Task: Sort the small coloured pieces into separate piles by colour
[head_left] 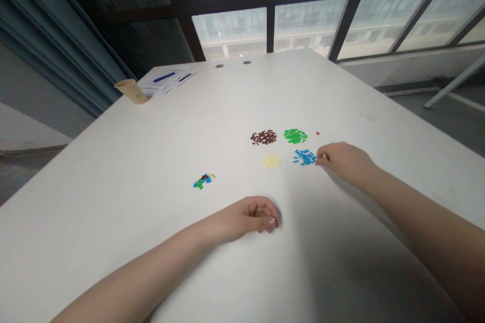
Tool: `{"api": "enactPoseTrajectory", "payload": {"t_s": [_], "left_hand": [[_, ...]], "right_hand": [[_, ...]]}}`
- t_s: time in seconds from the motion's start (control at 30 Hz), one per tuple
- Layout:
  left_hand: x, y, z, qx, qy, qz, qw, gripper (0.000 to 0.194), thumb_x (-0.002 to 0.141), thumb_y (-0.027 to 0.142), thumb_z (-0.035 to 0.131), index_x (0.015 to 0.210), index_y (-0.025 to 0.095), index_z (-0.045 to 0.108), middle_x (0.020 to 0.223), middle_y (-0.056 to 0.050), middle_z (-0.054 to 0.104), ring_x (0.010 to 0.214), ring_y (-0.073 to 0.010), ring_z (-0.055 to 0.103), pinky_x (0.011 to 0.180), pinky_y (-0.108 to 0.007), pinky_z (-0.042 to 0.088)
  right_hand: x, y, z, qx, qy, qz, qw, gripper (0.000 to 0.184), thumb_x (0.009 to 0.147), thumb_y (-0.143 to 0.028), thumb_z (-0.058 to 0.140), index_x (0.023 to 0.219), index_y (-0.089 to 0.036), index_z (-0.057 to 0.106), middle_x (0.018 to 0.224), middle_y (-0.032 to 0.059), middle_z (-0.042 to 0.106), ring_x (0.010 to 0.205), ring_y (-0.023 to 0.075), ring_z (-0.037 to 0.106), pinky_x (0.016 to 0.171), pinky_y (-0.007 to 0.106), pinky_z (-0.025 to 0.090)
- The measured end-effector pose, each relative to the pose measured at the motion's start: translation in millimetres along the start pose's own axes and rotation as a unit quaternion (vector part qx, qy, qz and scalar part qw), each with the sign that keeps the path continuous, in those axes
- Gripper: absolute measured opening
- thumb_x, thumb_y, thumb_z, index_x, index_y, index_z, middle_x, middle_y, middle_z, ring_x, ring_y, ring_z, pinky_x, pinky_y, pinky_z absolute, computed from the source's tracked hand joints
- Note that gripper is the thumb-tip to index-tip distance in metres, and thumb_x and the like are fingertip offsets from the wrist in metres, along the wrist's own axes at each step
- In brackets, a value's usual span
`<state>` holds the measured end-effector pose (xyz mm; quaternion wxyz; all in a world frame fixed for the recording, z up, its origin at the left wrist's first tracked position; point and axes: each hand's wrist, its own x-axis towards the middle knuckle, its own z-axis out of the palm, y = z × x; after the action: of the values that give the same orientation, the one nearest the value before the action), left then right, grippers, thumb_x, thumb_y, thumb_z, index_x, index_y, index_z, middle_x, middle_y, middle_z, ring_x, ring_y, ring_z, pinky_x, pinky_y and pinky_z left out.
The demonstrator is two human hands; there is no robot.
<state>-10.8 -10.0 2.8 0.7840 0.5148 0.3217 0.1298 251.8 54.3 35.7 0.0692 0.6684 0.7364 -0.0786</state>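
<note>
Several small plastic pieces lie in separate colour piles on a white table (113,171). My right hand (343,161) is at the right edge of the blue pile (304,157), fingertips curled and touching or nearly touching it. Whether those fingers hold a tiny piece is too small to tell. Behind that pile are a green pile (295,136), a brown pile (263,137) and a lone red piece (317,133), with a pale yellow pile (272,161) to its left. My left hand (257,214) rests nearer me with its fingers curled closed, holding nothing visible, closest to a mixed-colour pile (203,180).
A paper cup (131,92) lies tilted near the far left table edge, beside papers (166,82) with a blue pen (164,77) on them. Two round grommets (220,66) sit at the far edge. Beyond stand a large window (265,10) and a blue-grey curtain (64,30).
</note>
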Motion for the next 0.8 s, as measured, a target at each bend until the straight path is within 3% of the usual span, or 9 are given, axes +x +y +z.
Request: {"api": "enactPoseTrajectory", "payload": {"t_s": [0.33,0.67,0.73,0.8], "left_hand": [[1,-1,0.4,0.020,0.000,0.008,1.000,0.017,0.076,0.028,0.059,0.086,0.015,0.059,0.078,-0.002,0.060,0.067,-0.0077,0.051,0.065,-0.020,0.039],[2,-3,2.1,0.029,0.000,0.003,1.000,0.014,0.077,0.026,0.056,0.086,0.015,0.058,0.079,-0.002,0.059,0.068,-0.0077,0.052,0.065,-0.020,0.040],[1,0,1.7,0.055,0.004,0.000,0.998,0.015,0.078,0.028,0.055,0.087,0.016,0.057,0.079,-0.002,0.060,0.067,-0.0082,0.052,0.065,-0.021,0.040],[-4,9,-2.6,0.135,0.045,0.004,0.990,0.016,0.079,0.029,0.052,0.086,0.016,0.056,0.078,-0.002,0.060,0.068,-0.0099,0.052,0.065,-0.022,0.041]], "right_hand": [[4,3,8,-0.014,0.011,0.002,1.000,0.025,0.081,-0.032,0.043,0.077,-0.020,0.064,0.082,0.0072,0.064,0.074,0.0190,0.056,0.054,0.025,0.031],[1,5,2,-0.010,0.002,0.003,1.000,0.016,0.078,-0.027,0.049,0.078,-0.021,0.064,0.081,0.0056,0.064,0.072,0.0174,0.056,0.053,0.024,0.030],[0,5,-1,-0.013,0.004,0.006,1.000,0.017,0.077,-0.025,0.047,0.081,-0.022,0.064,0.084,0.0059,0.064,0.075,0.0179,0.056,0.053,0.024,0.030],[-2,2,-4,-0.015,0.003,0.005,1.000,0.018,0.078,-0.026,0.046,0.081,-0.022,0.063,0.085,0.0057,0.063,0.075,0.0183,0.055,0.053,0.024,0.030]]}}
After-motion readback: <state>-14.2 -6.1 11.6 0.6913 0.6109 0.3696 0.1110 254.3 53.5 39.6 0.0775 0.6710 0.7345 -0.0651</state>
